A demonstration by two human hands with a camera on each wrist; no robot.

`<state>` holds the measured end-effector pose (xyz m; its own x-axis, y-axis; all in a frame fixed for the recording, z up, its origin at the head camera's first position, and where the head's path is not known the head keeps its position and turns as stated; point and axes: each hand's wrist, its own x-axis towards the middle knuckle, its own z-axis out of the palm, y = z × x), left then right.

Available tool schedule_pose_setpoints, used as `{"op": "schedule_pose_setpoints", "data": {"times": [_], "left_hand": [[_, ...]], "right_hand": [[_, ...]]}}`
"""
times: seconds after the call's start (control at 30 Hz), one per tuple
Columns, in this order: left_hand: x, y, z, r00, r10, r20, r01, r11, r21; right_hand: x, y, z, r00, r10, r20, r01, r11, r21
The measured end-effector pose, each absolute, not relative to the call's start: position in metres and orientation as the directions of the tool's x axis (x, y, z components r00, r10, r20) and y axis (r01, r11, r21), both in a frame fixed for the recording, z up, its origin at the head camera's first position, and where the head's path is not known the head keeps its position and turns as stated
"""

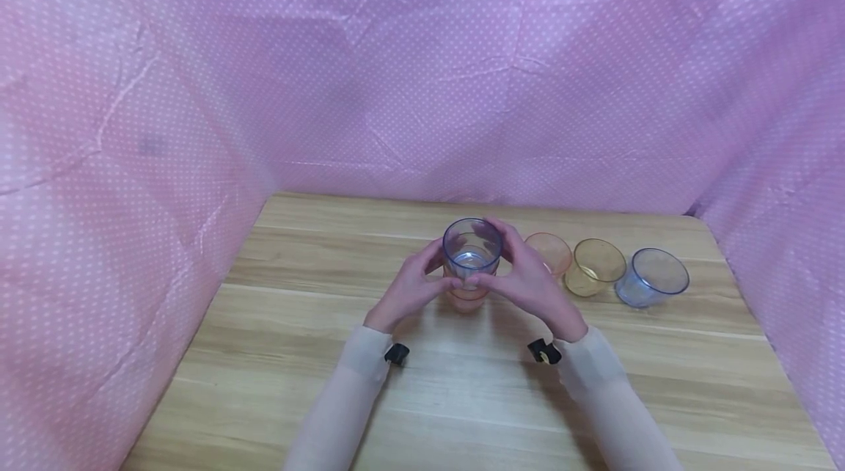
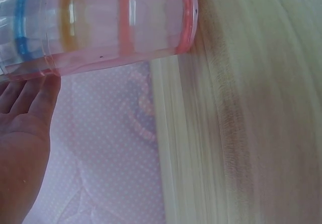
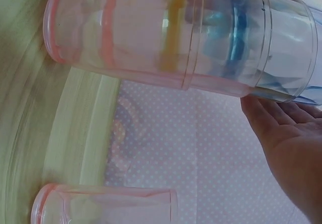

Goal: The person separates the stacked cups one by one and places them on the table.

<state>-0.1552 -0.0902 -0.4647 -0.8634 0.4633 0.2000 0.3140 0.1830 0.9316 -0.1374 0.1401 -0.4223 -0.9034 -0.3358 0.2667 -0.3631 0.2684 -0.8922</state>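
Note:
A stack of nested clear cups (image 1: 470, 260) stands upright on the wooden table (image 1: 462, 398). Its outer cup is pink, and the top cup has a blue rim. My left hand (image 1: 411, 289) grips the stack from the left and my right hand (image 1: 531, 280) from the right, thumbs in front and fingers behind. In the left wrist view the stack (image 2: 110, 22) shows pink, amber and blue bands, with the left hand's fingers (image 2: 30, 93) against its side. From the right wrist the stack (image 3: 176, 38) shows the same bands beside the right palm (image 3: 287, 128).
Three single cups stand in a row right of the stack: a pink cup (image 1: 551, 251) (image 3: 100, 206), an amber cup (image 1: 597, 265) and a blue cup (image 1: 653, 278). Pink dotted cloth (image 1: 422, 89) walls the table at the back and both sides.

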Motion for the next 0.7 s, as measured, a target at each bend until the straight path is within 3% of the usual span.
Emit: {"op": "schedule_pose_setpoints", "data": {"times": [0.7], "left_hand": [[-0.155, -0.0867, -0.4711, -0.846, 0.459, 0.272, 0.377, 0.154, 0.913]], "right_hand": [[-0.141, 0.1396, -0.4225, -0.91, -0.325, 0.256, -0.352, 0.283, -0.892]]}}
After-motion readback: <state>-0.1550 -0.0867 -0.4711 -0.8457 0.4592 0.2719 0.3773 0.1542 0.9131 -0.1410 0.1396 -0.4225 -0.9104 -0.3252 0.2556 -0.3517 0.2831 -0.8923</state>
